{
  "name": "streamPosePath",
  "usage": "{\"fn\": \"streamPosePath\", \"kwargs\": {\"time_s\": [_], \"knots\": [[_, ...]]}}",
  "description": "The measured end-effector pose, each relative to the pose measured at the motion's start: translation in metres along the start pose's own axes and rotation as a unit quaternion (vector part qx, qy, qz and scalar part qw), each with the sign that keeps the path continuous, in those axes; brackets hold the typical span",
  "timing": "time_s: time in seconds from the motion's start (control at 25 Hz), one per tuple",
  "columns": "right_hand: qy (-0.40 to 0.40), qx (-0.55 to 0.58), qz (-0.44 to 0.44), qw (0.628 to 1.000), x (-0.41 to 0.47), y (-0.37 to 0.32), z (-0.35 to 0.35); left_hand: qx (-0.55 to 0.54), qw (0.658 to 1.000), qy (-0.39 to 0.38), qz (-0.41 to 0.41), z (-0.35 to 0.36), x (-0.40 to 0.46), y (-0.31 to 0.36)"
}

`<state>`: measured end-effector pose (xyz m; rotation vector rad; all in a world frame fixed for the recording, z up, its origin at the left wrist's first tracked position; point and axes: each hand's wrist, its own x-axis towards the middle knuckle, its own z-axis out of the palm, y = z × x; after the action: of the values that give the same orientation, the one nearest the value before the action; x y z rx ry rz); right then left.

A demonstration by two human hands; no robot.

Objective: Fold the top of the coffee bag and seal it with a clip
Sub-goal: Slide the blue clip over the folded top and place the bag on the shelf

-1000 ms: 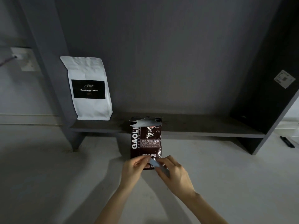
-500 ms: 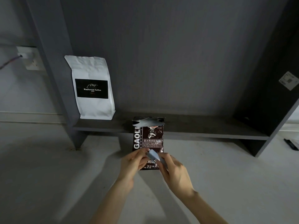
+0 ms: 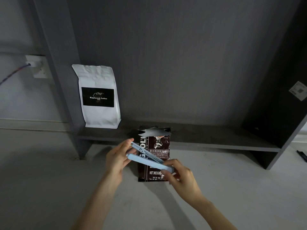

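**Both hands hold an opened blue clip in front of the unsealed coffee bag**

The left hand (image 3: 118, 161) and the right hand (image 3: 181, 177) each grip one end of a long pale-blue sealing clip (image 3: 149, 157). The clip is spread open: its two arms meet at the end pinched by the right hand's fingers and fan apart toward the left hand, whose fingers and thumb close around the free tips. The clip slopes down from the left hand to the right hand and crosses in front of the dark brown coffee bag (image 3: 155, 156), covering part of its printing. Whether the clip touches the bag cannot be told.

The coffee bag stands upright just beyond the hands, between them, on the pale floor (image 3: 49, 188). Its top (image 3: 155, 131) is torn open, with the silvery inner lining showing along a ragged edge; it is not folded over and no clip sits on it. White lettering runs down the bag's left side, and "NET.WEIGHT" shows just beyond the right hand.

Beyond the bag, a low dark grey shelf (image 3: 207, 138) runs to both sides. On it, well beyond the left hand and off to that side, stands a white coffee bag (image 3: 98, 97) with a black label reading "Kopiluwak Coffee", leaning against the dark back panel. Farther out past the left hand, a white wall socket (image 3: 39, 68) carries a plug with a cable trailing off the edge.
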<state>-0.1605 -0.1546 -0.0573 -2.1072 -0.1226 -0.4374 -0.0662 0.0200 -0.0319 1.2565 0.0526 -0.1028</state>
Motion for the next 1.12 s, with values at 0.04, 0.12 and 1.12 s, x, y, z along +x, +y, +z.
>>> {"fn": "streamPosePath", "kwargs": {"time_s": [0.04,0.12,1.12], "knots": [[0.000,0.027,0.022,0.999,0.002,-0.002,-0.003,-0.002,1.000,-0.001,0.004,0.001,0.001,0.004],[0.008,0.082,0.049,0.995,0.006,-0.006,-0.007,-0.002,1.000,-0.011,0.016,0.001,0.003,0.013],[0.127,0.084,0.152,0.977,0.106,0.013,-0.056,0.204,0.967,-0.151,-0.001,0.028,0.074,0.006]]}}
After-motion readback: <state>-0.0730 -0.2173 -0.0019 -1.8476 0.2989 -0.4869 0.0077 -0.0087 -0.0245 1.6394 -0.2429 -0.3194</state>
